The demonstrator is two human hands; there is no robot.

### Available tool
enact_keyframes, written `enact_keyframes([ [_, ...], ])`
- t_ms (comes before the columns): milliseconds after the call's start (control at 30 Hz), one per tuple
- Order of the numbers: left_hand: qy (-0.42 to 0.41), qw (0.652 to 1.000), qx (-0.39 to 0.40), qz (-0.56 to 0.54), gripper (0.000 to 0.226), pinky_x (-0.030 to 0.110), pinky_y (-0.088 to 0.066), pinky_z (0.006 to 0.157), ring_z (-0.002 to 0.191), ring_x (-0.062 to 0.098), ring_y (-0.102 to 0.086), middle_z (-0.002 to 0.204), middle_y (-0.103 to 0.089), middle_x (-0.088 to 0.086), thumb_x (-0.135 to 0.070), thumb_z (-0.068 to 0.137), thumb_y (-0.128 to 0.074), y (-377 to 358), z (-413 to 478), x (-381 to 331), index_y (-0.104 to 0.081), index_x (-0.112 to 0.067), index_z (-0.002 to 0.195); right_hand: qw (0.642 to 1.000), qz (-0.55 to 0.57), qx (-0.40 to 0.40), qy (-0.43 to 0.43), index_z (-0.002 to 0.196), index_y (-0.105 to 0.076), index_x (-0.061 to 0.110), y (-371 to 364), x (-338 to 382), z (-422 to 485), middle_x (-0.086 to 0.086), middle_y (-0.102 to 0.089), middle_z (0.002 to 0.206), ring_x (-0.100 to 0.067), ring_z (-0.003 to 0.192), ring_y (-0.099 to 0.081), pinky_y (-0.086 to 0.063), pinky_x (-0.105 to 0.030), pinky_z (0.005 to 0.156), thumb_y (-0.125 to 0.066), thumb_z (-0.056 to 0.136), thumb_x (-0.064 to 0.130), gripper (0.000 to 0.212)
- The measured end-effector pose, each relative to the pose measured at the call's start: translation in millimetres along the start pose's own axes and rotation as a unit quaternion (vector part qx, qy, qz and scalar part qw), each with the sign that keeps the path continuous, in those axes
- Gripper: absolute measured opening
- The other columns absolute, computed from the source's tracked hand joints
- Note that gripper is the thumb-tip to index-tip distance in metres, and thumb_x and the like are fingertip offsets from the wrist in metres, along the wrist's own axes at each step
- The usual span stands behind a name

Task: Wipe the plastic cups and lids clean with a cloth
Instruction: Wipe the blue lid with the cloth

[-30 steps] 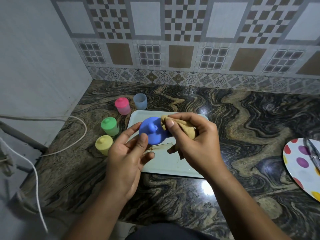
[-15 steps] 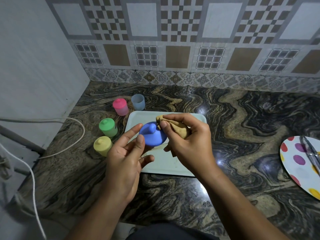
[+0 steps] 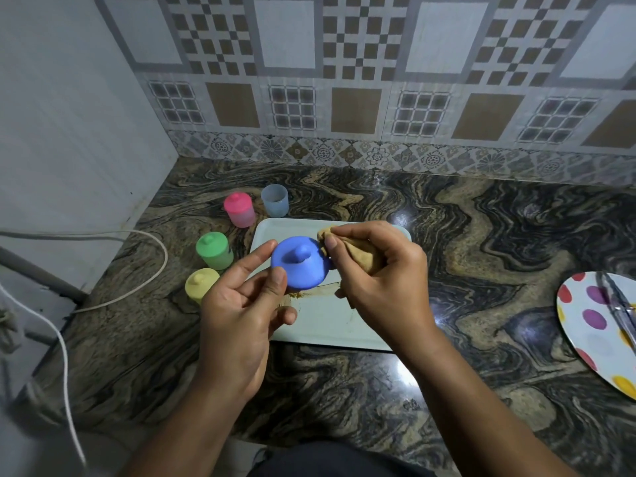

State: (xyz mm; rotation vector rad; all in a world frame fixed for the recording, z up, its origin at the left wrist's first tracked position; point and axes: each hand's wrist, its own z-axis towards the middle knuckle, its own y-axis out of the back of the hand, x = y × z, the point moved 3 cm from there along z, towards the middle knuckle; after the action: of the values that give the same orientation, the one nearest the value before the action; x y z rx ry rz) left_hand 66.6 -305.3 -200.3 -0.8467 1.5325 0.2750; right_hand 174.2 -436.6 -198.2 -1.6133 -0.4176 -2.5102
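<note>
The left hand (image 3: 237, 315) holds a blue lid (image 3: 299, 266) above the left part of a pale tray (image 3: 344, 325), its fingers (image 3: 254, 261) and thumb pinching the lid's left edge, with the lid's knob turned up toward the camera. The right hand (image 3: 378, 280) grips a bunched tan cloth (image 3: 358, 253), fingers curled closed around it, and the cloth's front end touches the right rim of the lid. The tray lies on the dark marbled surface (image 3: 481, 235) and carries a brownish smear just below the lid.

Four cups stand on the surface left of the tray. A pink cup (image 3: 239, 210) with its lid on and a pale blue cup (image 3: 274, 200) with no lid stand side by side near the tray's far left corner. A green cup (image 3: 214, 250) and a yellow cup (image 3: 199, 284), both lidded, stand nearer, the yellow one partly hidden behind the left hand.

A spotted plate (image 3: 592, 325) lies at the right edge, well apart from the tray. A white cable (image 3: 151, 270) loops over the surface at the left
</note>
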Motion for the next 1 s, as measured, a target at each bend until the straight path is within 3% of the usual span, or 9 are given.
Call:
enact_keyframes([
  [167, -0.003, 1.0, -0.021, 0.001, 0.049, 0.02, -0.051, 0.053, 0.079, 0.008, -0.068, 0.094, -0.078, 0.0, -0.021, 0.077, -0.068, -1, 4, -1, -0.062, -0.022, 0.125, 0.996, -0.037, 0.029, 0.07, 0.094, -0.079, 0.011, -2, 12, -3, 0.004, -0.075, 0.089, -0.013, 0.087, -0.071, -0.057, -0.035, 0.076, -0.079, 0.091, 0.011, 0.003],
  [300, -0.004, 1.0, -0.016, 0.013, 0.048, 0.02, -0.051, 0.055, 0.084, 0.01, -0.07, 0.097, -0.079, 0.002, -0.02, 0.077, -0.068, -2, 3, -2, -0.062, -0.025, 0.125, 0.991, -0.056, 0.073, 0.098, 0.095, -0.079, 0.009, -10, 16, -7, -0.004, -0.069, 0.089, -0.014, 0.083, -0.069, -0.056, -0.03, 0.072, -0.079, 0.09, 0.01, 0.006],
  [433, -0.007, 1.0, -0.011, 0.019, 0.046, 0.019, -0.051, 0.055, 0.076, 0.01, -0.068, 0.094, -0.079, 0.003, -0.02, 0.076, -0.069, -2, 4, -3, -0.062, -0.025, 0.121, 0.986, -0.091, 0.078, 0.118, 0.095, -0.077, 0.008, -8, 15, -1, -0.006, -0.065, 0.087, -0.013, 0.077, -0.065, -0.05, -0.019, 0.069, -0.079, 0.087, 0.004, 0.008],
  [733, -0.012, 1.0, -0.004, 0.028, 0.047, 0.019, -0.049, 0.053, 0.069, 0.009, -0.066, 0.089, -0.079, 0.004, -0.02, 0.076, -0.069, -2, 4, 0, -0.062, -0.023, 0.122, 0.978, -0.147, 0.089, 0.116, 0.089, -0.077, 0.012, -3, 16, 5, -0.002, -0.064, 0.084, -0.007, 0.072, -0.059, -0.043, -0.012, 0.067, -0.079, 0.085, 0.005, 0.008],
  [833, -0.01, 1.0, -0.002, 0.028, 0.046, 0.018, -0.049, 0.054, 0.069, 0.007, -0.066, 0.088, -0.079, 0.003, -0.02, 0.076, -0.069, -1, 5, 0, -0.063, -0.025, 0.121, 0.977, -0.146, 0.1, 0.12, 0.09, -0.077, 0.011, -4, 18, 2, -0.002, -0.064, 0.084, -0.009, 0.072, -0.06, -0.046, -0.015, 0.065, -0.079, 0.085, 0.006, 0.008],
  [1000, -0.001, 1.0, -0.005, 0.024, 0.046, 0.019, -0.049, 0.052, 0.066, 0.008, -0.064, 0.087, -0.078, 0.002, -0.021, 0.075, -0.069, 0, 6, -2, -0.064, -0.023, 0.12, 0.983, -0.152, 0.06, 0.081, 0.087, -0.077, 0.014, 0, 10, 11, 0.002, -0.068, 0.083, -0.008, 0.076, -0.063, -0.047, -0.016, 0.072, -0.078, 0.088, 0.01, 0.004],
])
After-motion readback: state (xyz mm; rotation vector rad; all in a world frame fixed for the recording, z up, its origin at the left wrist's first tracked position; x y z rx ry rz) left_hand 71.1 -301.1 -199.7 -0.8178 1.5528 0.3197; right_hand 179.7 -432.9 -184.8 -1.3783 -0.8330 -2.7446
